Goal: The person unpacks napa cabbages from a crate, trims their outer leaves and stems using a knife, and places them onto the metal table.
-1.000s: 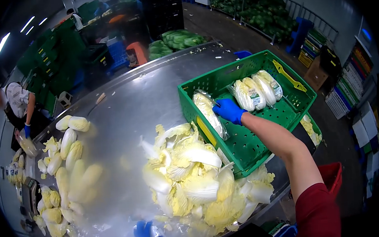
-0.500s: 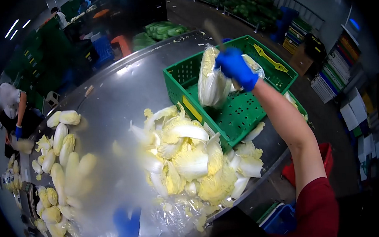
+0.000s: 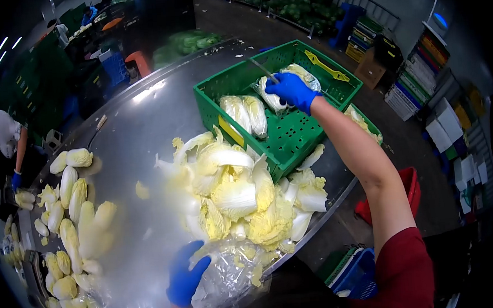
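Two bagged cabbages (image 3: 255, 117) lie left of the right grip (image 3: 294, 89), curled around a thin tool (image 3: 262, 69). Another cabbage (image 3: 268, 96) is under that grip. The left grip (image 3: 186, 275) is spread.

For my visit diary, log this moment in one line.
right hand: holds thin tool, at wrapped cabbage in green crate | left hand: by plastic film

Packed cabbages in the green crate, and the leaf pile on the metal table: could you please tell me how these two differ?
The packed cabbages are compact heads, while the leaf pile is a loose jumble. The packed cabbages look glossy and wrapped; the leaf pile looks unwrapped. The packed cabbages lie inside the green crate; the leaf pile lies outside it on the metal table. Both show white and pale yellow.
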`<state>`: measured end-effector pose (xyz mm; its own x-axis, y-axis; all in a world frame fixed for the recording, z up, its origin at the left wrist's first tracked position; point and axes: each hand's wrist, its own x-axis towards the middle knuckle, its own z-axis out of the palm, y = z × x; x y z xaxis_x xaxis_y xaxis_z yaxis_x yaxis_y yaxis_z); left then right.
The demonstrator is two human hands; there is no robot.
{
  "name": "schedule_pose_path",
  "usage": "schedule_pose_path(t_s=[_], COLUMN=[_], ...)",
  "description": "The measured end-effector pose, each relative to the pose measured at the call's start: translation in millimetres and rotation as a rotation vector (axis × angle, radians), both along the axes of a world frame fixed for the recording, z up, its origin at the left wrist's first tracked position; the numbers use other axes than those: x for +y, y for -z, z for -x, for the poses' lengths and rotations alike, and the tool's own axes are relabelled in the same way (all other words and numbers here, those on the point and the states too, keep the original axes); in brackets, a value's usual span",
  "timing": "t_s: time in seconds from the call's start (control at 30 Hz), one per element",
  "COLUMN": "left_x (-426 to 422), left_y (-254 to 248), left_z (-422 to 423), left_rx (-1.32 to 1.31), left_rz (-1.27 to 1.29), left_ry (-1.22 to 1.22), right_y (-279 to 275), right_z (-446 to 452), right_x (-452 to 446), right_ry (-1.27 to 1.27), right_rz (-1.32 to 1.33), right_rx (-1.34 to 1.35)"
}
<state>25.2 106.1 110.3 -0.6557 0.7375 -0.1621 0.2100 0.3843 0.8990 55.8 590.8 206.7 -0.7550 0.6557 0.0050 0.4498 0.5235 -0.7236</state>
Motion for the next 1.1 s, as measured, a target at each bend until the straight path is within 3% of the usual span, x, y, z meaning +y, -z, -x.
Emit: schedule_pose_path(t_s=[0.07, 0.17, 0.27, 0.33, 0.43, 0.53, 0.67, 0.83, 0.97, 1.07, 1.1], left_x=[-5.9, -1.7, 23.0, 40.4, 58.8, 61.7, 70.7, 89.6, 90.5, 91.8, 91.5], left_y=[1.3, 16.7, 10.4, 6.7, 3.3, 11.6, 14.6, 3.4, 1.3, 0.2, 6.8], left_z=[-2.6, -1.0, -10.0, -15.7, -27.8, -34.8, -35.2, -18.2, -5.2, 3.4, 6.4], left_rx=[-0.041, -0.121, -0.060, -0.048, -0.141, -0.205, -0.195, -0.180, -0.072, 0.049, 0.048], left_rz=[0.022, 0.033, 0.035, 0.075, 0.103, 0.150, 0.193, 0.155, 0.122, 0.065, 0.031], left_ry=[-0.153, -0.270, -0.284, -0.282, -0.335, -0.378, -0.400, -0.342, -0.241, -0.179, -0.146], right_y=[49.9, 76.2, 126.0, 133.3, 170.1, 180.0, 202.5, 188.3, 148.7, 115.3, 93.6], right_z=[5.7, 26.0, 59.6, 86.1, 130.8, 153.0, 160.9, 156.6, 123.9, 85.5, 69.0], right_x=[44.0, 67.4, 95.0, 93.2, 106.6, 99.0, 81.5, 91.9, 90.3, 88.8, 85.2], right_ry=[-0.129, -0.146, -0.215, -0.309, -0.586, -0.582, -0.379, -0.328, -0.111, 0.100, 0.101], right_rz=[-0.333, -0.350, -0.555, -0.549, -0.720, -0.605, -0.544, -0.492, -0.276, 0.024, 0.247], right_rx=[-0.086, -0.280, -0.136, -0.075, 0.120, -0.042, 0.002, -0.061, 0.102, 0.328, 0.389])
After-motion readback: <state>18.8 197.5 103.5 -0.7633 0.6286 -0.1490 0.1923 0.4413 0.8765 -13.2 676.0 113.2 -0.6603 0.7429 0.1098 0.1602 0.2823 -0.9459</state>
